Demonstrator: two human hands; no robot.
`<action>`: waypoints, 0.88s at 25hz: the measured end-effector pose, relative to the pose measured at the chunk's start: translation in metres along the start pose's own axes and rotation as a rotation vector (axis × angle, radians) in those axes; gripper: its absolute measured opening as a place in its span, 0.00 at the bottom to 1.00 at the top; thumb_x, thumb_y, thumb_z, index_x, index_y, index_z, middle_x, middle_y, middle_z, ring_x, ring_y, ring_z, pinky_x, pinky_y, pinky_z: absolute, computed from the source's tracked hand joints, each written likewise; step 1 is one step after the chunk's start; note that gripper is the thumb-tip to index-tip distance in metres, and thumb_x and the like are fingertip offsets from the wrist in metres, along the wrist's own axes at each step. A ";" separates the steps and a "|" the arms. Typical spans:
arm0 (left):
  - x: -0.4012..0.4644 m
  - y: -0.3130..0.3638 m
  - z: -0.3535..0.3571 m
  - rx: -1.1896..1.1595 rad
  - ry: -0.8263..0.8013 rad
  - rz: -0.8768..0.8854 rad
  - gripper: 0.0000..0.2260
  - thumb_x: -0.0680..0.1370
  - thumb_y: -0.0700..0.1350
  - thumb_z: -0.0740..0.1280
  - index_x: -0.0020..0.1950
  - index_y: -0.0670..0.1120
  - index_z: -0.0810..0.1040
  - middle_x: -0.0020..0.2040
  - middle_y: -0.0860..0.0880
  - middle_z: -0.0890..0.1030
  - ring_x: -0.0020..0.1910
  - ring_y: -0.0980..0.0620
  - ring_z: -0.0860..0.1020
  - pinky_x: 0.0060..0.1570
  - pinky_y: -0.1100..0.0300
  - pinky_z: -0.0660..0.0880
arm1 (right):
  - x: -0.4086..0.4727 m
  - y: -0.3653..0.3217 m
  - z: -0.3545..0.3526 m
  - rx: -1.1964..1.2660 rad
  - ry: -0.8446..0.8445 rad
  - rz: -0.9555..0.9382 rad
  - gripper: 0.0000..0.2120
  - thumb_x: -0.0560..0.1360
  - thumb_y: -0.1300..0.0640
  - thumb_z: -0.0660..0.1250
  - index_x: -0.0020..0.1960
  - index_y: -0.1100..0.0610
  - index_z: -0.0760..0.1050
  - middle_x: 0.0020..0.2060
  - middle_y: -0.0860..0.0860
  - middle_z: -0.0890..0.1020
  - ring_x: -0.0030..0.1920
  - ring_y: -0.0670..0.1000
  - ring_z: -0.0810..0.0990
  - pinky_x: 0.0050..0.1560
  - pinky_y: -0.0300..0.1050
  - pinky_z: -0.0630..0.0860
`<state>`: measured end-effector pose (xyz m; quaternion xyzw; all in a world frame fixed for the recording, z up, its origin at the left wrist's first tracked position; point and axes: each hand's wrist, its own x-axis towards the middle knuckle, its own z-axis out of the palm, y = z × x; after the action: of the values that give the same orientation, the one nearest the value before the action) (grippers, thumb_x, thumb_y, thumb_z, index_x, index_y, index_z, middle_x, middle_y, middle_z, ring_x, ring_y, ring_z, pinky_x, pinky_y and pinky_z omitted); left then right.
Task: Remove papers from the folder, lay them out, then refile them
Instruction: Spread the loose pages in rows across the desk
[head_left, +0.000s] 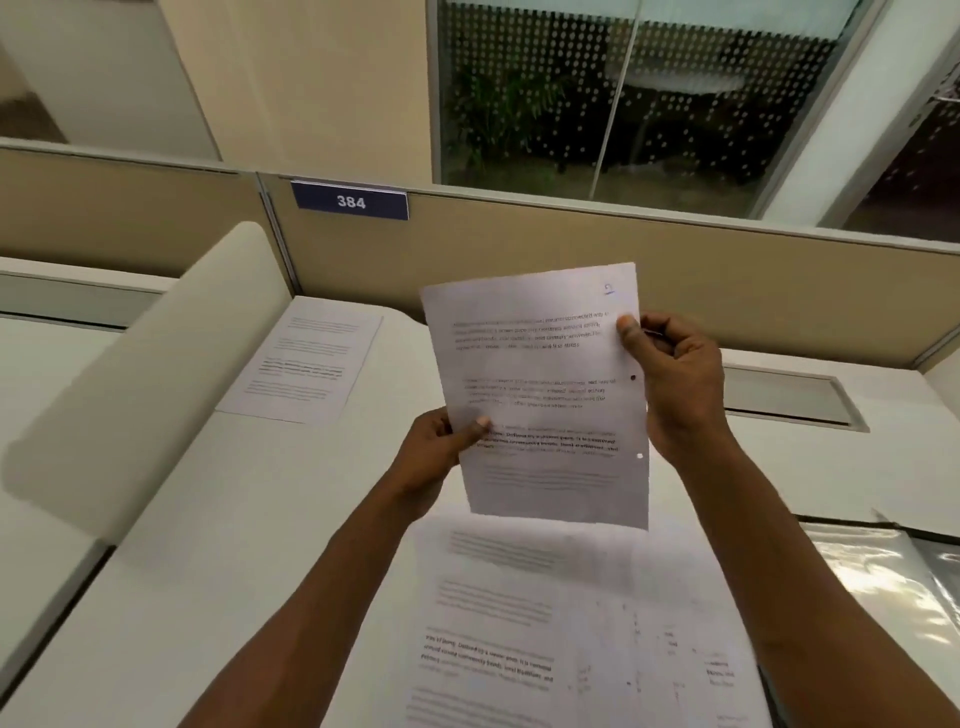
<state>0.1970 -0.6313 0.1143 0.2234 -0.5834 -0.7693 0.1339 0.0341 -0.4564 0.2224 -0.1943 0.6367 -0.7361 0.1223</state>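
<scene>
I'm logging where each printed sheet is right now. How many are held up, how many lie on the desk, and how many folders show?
Sheets held in the air: 1, the held sheet, pinched by the left hand and right hand
Sheets on the desk: 2, the far sheet and the near sheet
Folders: 1, the open folder
Total: 4

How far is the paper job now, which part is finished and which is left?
One sheet already lies flat on the desk, far left. The left hand and right hand hold a punched sheet in the air. More papers wait below, beside the open folder. Refiling is not yet begun.
</scene>
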 end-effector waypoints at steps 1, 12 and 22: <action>0.002 0.002 -0.012 -0.013 0.039 -0.015 0.15 0.78 0.43 0.70 0.64 0.40 0.79 0.58 0.43 0.84 0.57 0.41 0.82 0.57 0.48 0.79 | 0.006 0.013 0.009 -0.004 -0.006 0.048 0.11 0.77 0.56 0.72 0.57 0.60 0.80 0.46 0.53 0.87 0.46 0.53 0.85 0.47 0.51 0.83; 0.096 -0.012 -0.137 0.344 0.486 -0.090 0.23 0.75 0.44 0.75 0.68 0.51 0.74 0.59 0.46 0.81 0.56 0.47 0.80 0.60 0.46 0.78 | 0.039 0.195 0.086 -0.272 -0.141 0.492 0.17 0.74 0.65 0.74 0.58 0.52 0.76 0.53 0.54 0.85 0.51 0.55 0.85 0.50 0.54 0.83; 0.146 -0.072 -0.224 1.191 0.538 0.031 0.31 0.79 0.63 0.61 0.73 0.42 0.71 0.74 0.43 0.70 0.75 0.44 0.65 0.74 0.47 0.62 | 0.095 0.269 0.154 -0.436 -0.048 0.489 0.18 0.73 0.64 0.75 0.60 0.54 0.75 0.55 0.56 0.84 0.50 0.55 0.84 0.57 0.56 0.81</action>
<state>0.1865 -0.8670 -0.0316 0.4355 -0.8591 -0.2296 0.1397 -0.0007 -0.6766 -0.0125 -0.0745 0.8041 -0.5263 0.2661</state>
